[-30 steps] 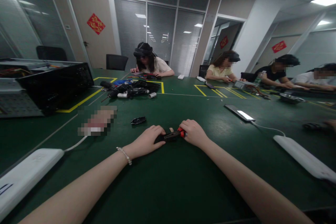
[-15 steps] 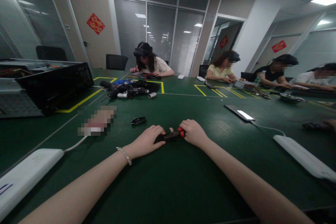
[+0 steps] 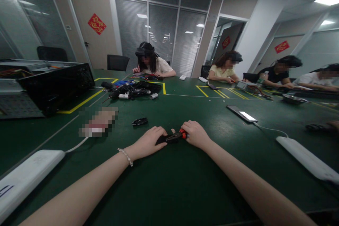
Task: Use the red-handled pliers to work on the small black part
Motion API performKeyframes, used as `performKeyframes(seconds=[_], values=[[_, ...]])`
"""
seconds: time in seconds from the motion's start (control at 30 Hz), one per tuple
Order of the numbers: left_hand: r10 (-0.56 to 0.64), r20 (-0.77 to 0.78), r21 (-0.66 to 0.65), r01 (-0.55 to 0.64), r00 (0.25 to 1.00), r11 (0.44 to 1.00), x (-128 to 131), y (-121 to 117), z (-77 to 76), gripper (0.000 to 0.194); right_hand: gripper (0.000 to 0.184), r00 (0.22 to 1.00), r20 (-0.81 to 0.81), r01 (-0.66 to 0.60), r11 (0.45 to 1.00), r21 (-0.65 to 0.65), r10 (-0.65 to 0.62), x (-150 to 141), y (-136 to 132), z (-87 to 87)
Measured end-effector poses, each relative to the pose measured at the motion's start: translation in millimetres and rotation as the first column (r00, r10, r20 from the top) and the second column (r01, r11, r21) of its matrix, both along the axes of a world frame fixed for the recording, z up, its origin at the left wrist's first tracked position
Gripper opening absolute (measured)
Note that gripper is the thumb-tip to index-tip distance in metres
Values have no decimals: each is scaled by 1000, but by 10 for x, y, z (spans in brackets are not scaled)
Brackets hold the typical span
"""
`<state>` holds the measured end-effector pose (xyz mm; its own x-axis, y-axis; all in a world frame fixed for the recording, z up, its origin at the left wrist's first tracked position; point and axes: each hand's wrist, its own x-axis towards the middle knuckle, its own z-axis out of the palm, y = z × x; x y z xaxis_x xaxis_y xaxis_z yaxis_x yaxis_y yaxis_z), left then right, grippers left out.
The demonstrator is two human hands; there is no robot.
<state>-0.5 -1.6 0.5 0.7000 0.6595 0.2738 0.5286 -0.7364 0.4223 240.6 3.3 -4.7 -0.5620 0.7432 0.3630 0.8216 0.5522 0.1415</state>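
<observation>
My right hand (image 3: 195, 132) is closed around the red handles of a pair of pliers (image 3: 174, 136), whose dark jaws point left. My left hand (image 3: 149, 142), with a beaded bracelet at the wrist, is closed on a small black part (image 3: 162, 139) at the jaw end. My fingers cover most of that part, so its kind is unclear. Just beyond the pliers lies a small pale scrap (image 3: 173, 131). A black plastic piece (image 3: 140, 122) rests on the green table (image 3: 169, 190), beyond my left hand.
A black computer case (image 3: 55, 88) stands at left. A power drill (image 3: 116, 93) lies among cables and dark parts. White power banks (image 3: 34, 169) flank me, one cabled to a phone (image 3: 242, 114) at right. Several people sit across the table.
Both hands stay almost where they were, with the pliers and black part still held. Only a very slight shift of the view shows.
</observation>
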Motion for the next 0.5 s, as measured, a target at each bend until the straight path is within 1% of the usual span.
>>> performKeyframes(seconds=[0.17,0.37,0.5], values=[[-1,-8,-10,1,1000,1000,-1,2,-3,22,18,1000,-1,17,1000,-3,-17,5,5,-6],[-4,-2,-12,4,1000,1000,-9,5,-2,23,17,1000,-2,-2,1000,-13,2,-10,-16,22],[5,-12,-17,-6,1000,1000,-9,2,-3,23,18,1000,-1,10,1000,-18,-10,-11,-18,26]])
